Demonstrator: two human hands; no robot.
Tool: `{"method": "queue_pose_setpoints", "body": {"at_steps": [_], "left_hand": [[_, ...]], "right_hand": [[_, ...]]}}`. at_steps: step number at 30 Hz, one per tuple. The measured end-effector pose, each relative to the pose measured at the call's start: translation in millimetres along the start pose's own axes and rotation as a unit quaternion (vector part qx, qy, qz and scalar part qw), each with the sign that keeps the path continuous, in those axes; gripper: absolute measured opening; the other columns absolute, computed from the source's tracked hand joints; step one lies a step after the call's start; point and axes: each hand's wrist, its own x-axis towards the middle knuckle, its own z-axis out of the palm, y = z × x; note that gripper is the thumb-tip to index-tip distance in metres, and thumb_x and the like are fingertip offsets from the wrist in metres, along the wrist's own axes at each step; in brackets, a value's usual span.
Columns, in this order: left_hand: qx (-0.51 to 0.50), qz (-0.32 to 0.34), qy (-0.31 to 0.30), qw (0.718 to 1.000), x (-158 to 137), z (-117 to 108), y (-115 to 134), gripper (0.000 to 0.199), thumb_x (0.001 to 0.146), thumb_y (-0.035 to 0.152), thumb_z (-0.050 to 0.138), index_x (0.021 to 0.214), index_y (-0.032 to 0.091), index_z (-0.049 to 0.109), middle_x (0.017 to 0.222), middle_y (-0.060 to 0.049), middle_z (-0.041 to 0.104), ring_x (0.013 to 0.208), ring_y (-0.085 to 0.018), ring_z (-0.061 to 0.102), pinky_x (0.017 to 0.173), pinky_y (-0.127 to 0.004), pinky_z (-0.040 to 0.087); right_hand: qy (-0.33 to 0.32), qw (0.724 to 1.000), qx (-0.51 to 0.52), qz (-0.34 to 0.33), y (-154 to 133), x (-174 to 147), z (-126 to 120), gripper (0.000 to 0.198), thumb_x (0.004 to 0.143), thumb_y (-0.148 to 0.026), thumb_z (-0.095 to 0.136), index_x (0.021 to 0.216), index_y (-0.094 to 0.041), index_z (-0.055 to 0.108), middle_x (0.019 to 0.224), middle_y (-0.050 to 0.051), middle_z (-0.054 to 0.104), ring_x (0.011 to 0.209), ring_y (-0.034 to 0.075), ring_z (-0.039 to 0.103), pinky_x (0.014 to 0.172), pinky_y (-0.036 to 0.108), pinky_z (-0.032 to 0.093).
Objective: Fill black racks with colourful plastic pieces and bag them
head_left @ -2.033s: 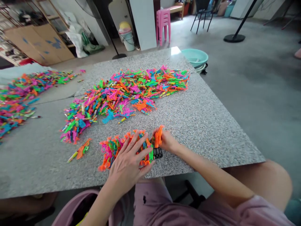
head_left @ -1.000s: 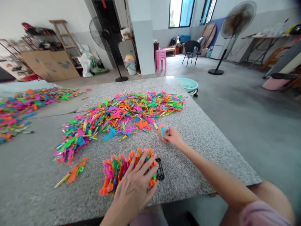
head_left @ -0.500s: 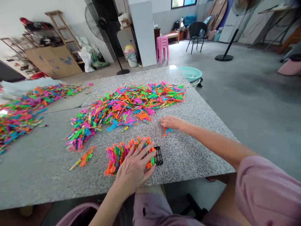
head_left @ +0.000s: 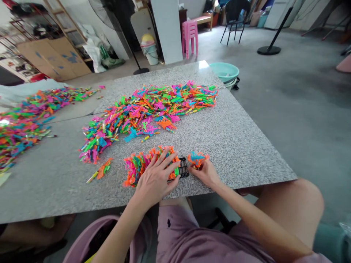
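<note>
My left hand (head_left: 156, 173) lies with fingers spread across a packed row of small, bright plastic toys (head_left: 133, 170). The row stands in a black grid-like plastic rack (head_left: 183, 168), whose uncovered end shows past my fingertips. Just right of that end, my right hand (head_left: 207, 173) is closed on a small orange and blue plastic toy (head_left: 197, 157). Whether it holds one piece or a few stacked together, I cannot tell. A loose orange toy (head_left: 103, 170) with a yellow-and-green stick-like part lies left of the row.
A long heap of mixed plastic toys (head_left: 153, 106) spreads behind my hands. Another heap (head_left: 30, 124) lies at far left on the speckled stone table (head_left: 236, 135). A turquoise basin (head_left: 224, 71) stands beyond the table's right edge. Below the near edge is a pink tub (head_left: 90, 237).
My right hand has come back toward me with the orange and blue toy, to beside the rack's free end. My left hand stays on the row. The camera view has tilted down.
</note>
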Motion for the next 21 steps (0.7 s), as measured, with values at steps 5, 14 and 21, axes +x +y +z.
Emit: {"method": "queue_pose_setpoints", "body": {"at_steps": [5,14,21], "left_hand": [[-0.001,-0.008,0.001,1.0,0.0,3.7,0.0,0.035,0.089,0.023,0.054,0.123,0.024,0.062,0.151,-0.003,0.046,0.147,-0.03,0.028,0.118,-0.053,0.029],[-0.005,-0.012,0.011,1.0,-2.2,6.5,-0.3,0.036,0.089,0.026,0.055,0.124,0.021,0.061,0.151,-0.006,0.045,0.147,-0.029,0.027,0.12,-0.052,0.025],[-0.028,-0.023,0.016,0.999,-1.4,6.5,-1.1,0.047,0.087,0.025,0.056,0.133,0.018,0.055,0.152,-0.007,0.044,0.146,-0.03,0.028,0.119,-0.052,0.028]], "right_hand": [[-0.017,0.998,0.007,0.052,2.4,-10.0,6.3,0.016,0.078,-0.031,0.065,0.086,-0.019,0.059,0.072,0.001,0.066,0.06,0.015,0.06,0.056,0.024,0.047],[-0.003,0.984,-0.179,-0.017,-10.5,-13.2,28.9,0.013,0.078,-0.022,0.059,0.091,-0.021,0.054,0.074,0.002,0.067,0.068,0.019,0.065,0.06,0.024,0.042],[-0.052,0.963,-0.263,-0.04,-24.2,-5.5,30.6,0.02,0.076,-0.016,0.057,0.094,-0.021,0.048,0.073,0.001,0.066,0.063,0.019,0.063,0.055,0.024,0.032]]}}
